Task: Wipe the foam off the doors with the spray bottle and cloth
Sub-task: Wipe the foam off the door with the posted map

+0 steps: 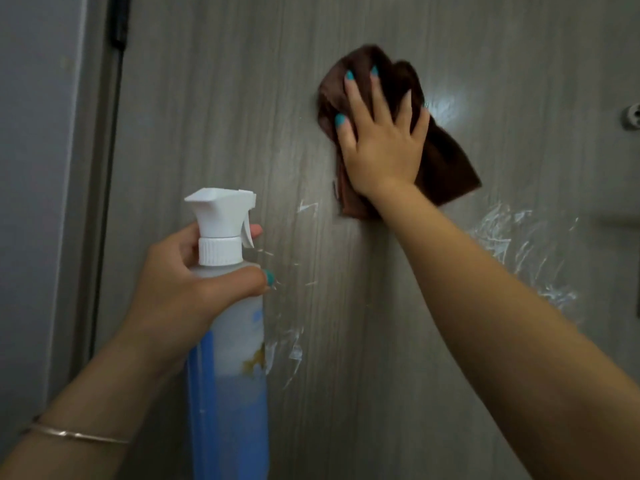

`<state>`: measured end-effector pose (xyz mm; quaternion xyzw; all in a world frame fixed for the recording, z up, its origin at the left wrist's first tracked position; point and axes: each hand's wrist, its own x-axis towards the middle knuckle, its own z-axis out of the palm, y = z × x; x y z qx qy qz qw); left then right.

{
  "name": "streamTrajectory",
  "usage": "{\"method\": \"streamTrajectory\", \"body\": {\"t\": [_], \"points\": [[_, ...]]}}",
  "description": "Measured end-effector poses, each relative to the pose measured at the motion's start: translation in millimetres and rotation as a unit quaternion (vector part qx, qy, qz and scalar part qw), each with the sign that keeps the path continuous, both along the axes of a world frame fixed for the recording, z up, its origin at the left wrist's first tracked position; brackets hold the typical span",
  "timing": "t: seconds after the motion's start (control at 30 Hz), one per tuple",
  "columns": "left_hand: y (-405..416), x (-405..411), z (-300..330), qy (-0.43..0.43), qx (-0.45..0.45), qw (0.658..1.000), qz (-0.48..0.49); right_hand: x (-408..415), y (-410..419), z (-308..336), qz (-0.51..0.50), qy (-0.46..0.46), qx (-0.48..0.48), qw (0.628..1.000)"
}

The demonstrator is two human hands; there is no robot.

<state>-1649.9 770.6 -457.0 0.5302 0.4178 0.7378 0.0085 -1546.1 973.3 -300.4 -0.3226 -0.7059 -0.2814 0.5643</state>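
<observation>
On the grey door (pixel 381 306), white foam (pixel 519 244) streaks remain.

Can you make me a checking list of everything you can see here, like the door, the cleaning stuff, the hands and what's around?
Surface: grey wood-grain door, upright; white foam streaks remain at the right, smaller smears at lower centre.
Job's things: brown cloth pressed flat on the door; spray bottle with white trigger head, blue liquid in its lower part.
Clutter: nothing seen.
Grippers: right hand spread flat on the cloth; left hand grips the bottle's neck, a thin bangle on its wrist.
Cables: nothing seen.
Surroundings: dark hinge and door frame at the left; metal fitting at the right edge, too cut off to identify.
</observation>
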Motion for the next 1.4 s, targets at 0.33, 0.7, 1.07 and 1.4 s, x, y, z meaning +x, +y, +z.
{"method": "streamTrajectory", "body": {"t": [0.33,0.7,1.07,1.4], "points": [[-14,-4,-12,-0.002,-0.008,0.999,0.035,-15,-1,-101,0.0,0.032,0.052,0.998],[-30,15,-36,-0.032,-0.03,0.998,0.049,-13,-7,-288,0.01,-0.031,0.025,0.999],[-42,41,-11,-0.007,-0.022,0.992,0.122,-21,-10,-52,0.039,-0.029,0.015,0.999],[-20,49,-12,-0.046,-0.008,0.981,0.187,-36,-5,-57,0.097,0.028,0.057,0.993]]}}
